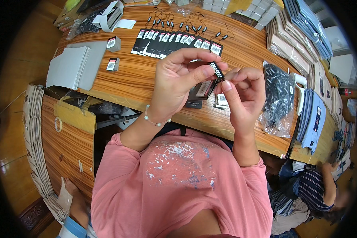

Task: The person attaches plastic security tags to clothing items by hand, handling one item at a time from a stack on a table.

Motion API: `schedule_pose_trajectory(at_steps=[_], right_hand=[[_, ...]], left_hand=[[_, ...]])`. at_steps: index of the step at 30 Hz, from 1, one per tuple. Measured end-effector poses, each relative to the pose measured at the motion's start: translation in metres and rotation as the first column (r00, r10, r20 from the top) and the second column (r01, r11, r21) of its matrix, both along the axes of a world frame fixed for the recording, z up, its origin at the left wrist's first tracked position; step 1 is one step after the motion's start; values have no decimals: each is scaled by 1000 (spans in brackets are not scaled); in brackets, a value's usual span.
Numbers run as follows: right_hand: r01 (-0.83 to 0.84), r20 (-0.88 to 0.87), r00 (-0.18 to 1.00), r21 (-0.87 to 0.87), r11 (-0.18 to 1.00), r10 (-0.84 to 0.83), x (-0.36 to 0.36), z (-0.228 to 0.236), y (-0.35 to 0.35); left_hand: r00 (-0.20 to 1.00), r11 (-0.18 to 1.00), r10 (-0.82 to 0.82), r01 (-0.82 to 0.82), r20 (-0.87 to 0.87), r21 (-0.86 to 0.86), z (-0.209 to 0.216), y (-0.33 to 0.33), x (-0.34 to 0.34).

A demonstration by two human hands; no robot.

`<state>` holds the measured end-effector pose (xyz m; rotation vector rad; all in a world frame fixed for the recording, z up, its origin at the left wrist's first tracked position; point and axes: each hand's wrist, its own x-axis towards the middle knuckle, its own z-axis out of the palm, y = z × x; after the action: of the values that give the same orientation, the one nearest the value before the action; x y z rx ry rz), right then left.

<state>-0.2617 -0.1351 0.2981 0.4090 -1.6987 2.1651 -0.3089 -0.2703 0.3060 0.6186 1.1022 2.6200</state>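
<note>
Above the table's near edge, my left hand (176, 75) pinches a small black plastic hang-tag seal (217, 70) with white lettering between thumb and fingers. My right hand (246, 89) is closed at the seal's lower end, its thumb and fingertips pressed together there. Just below the seal hangs or lies a black hang tag (204, 88) with a white label; the fingers partly hide it. Under my hands are another black tag (194, 104) and a small stack of white labels (221, 101). Behind them lies an overlapping row of black hang tags (166, 41) with corded seals.
Two small label stacks (113, 43) and white sheets (67, 67) lie at left. On the right are a clear bag of black seals (279, 95), a white tagging tool (300, 81) and folded garments (315, 119). Another person (315, 188) is at lower right.
</note>
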Motion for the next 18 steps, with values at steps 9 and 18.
schedule_pose_trajectory(at_steps=[9,18], right_hand=[[-43,72,996,-61,997,47,1,0,2],[-90,81,992,-118,989,100,4,-2,2]], left_hand=[[984,990,68,-86,-164,-109,-13,1,-5],[998,996,-35,30,-48,-85,-22,3,-3]])
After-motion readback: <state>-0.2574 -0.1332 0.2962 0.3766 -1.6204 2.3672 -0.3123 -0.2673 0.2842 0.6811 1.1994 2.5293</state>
